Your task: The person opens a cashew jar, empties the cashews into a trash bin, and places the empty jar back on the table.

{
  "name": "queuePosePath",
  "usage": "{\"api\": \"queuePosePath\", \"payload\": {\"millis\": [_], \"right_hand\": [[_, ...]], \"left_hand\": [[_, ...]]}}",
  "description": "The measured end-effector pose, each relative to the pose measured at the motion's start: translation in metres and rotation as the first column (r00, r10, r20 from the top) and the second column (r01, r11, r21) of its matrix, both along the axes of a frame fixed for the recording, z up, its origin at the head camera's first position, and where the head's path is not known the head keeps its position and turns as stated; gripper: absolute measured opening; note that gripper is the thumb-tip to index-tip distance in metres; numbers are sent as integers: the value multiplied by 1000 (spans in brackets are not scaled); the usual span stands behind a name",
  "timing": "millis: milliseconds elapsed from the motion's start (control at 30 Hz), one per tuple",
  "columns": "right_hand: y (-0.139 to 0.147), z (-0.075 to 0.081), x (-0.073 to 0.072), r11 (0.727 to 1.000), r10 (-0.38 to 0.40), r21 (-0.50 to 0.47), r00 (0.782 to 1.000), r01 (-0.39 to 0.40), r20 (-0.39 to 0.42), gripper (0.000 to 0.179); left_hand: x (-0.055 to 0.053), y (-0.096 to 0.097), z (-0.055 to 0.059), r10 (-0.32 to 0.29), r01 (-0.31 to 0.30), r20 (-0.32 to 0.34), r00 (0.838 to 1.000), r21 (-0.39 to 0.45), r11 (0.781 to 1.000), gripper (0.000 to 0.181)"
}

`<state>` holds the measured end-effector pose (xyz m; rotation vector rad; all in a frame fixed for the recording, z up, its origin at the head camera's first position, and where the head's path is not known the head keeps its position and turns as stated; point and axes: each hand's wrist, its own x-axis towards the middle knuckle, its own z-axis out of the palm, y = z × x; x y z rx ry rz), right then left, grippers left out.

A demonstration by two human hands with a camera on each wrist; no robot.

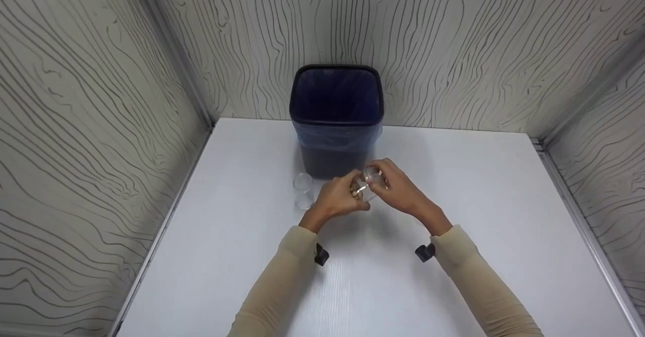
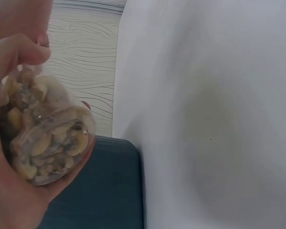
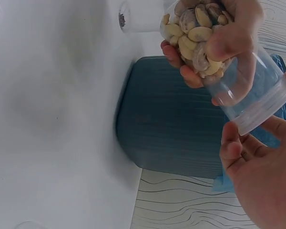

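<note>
A clear plastic jar (image 1: 366, 194) hangs tilted between my two hands, above the white table in front of the bin. Nuts (image 3: 198, 40), pale and brown, are gathered at its bottom end. My left hand (image 1: 338, 196) grips the jar's body around the nuts, thumb and fingers on opposite sides. At the other end, my right hand (image 1: 400, 188) holds the clear lid end (image 3: 264, 109) with its thumb and fingers. On the table left of my left hand is a second clear jar (image 1: 303, 191); the right wrist view shows small dark bits (image 3: 122, 20) at its bottom.
A dark bin (image 1: 332, 163) with a blue liner (image 1: 337, 135) stands at the table's back, just beyond my hands. Wood-patterned panels (image 1: 252, 40) enclose the white table (image 1: 227, 256) at the back and both sides.
</note>
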<state>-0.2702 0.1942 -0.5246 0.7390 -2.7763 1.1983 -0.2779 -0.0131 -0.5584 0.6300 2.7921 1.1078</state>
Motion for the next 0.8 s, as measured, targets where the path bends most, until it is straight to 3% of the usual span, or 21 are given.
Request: {"api": "queuePosePath", "payload": {"millis": [300,467,800], "right_hand": [[3,3,1,1000,18,23,1000,-18,-9,41],[4,8,1,1000,16,23,1000,-16,-4,45],[7,17,-4,1000,-13,14,1000,13,6,48]], "left_hand": [[0,-2,1,-14,13,-37,999,-27,1000,69],[-1,-3,4,-25,19,-104,994,-50,999,66],[0,-6,7,-30,-4,-258,966,-129,992,66]]}}
